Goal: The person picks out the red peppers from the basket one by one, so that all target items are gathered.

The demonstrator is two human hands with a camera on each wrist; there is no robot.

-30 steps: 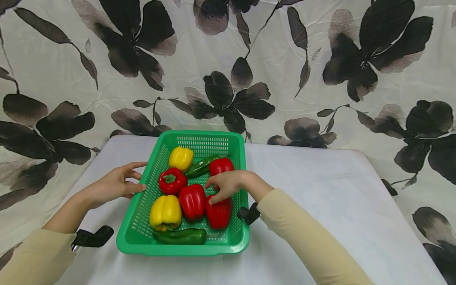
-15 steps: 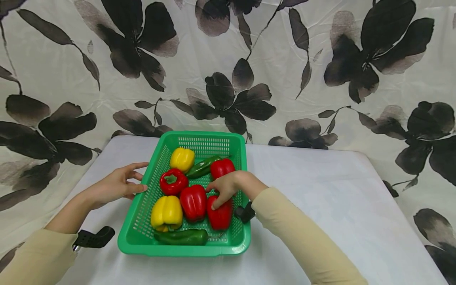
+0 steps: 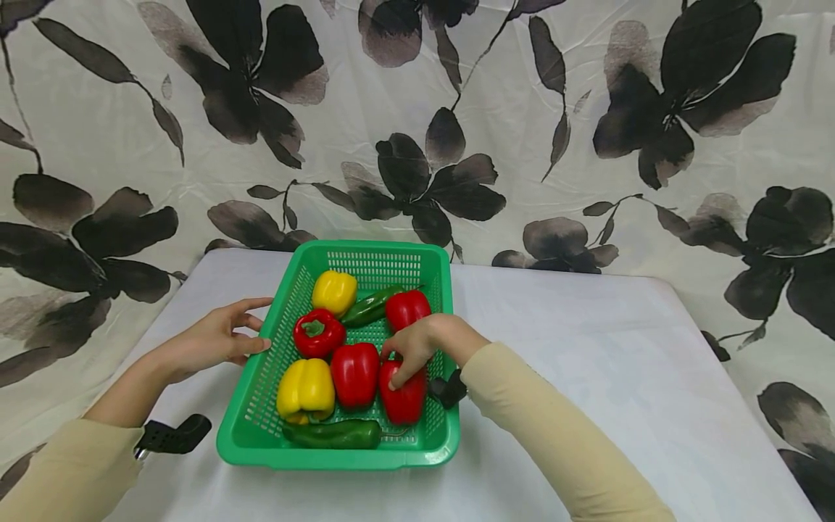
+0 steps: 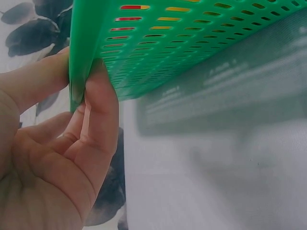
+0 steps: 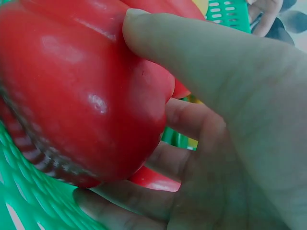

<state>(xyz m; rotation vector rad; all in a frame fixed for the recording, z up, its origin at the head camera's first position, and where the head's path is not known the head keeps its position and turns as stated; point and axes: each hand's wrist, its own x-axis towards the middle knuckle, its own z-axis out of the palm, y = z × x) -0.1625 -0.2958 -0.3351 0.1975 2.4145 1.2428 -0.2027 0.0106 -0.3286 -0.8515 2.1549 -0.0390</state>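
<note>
A green plastic basket (image 3: pixel 335 459) sits on the white table. At its left side my left hand (image 3: pixel 205 341) pinches the rim; the left wrist view shows the rim (image 4: pixel 82 52) between thumb and a finger (image 4: pixel 100 96). Inside the basket, my right hand (image 3: pixel 417 344) grips the near-right red bell pepper (image 3: pixel 403 402). In the right wrist view the thumb lies on top of this pepper (image 5: pixel 81 96), with the other fingers curled round its end. Another red bell pepper (image 3: pixel 355 375) lies just left of it, and a third (image 3: pixel 407 308) is behind the hand.
Also in the basket are a stemmed red bell pepper (image 3: pixel 318 333), yellow bell peppers (image 3: pixel 305 388) at front left and back left, and long green peppers (image 3: pixel 335 435) at front and back. White tabletop (image 3: pixel 574 362) extends to the right; a floral cloth (image 3: pixel 554 94) hangs behind.
My right hand has closed further round the near-right red bell pepper, which has shifted slightly toward me. The red bell pepper beside it has moved a little too. My left hand stays at the rim.
</note>
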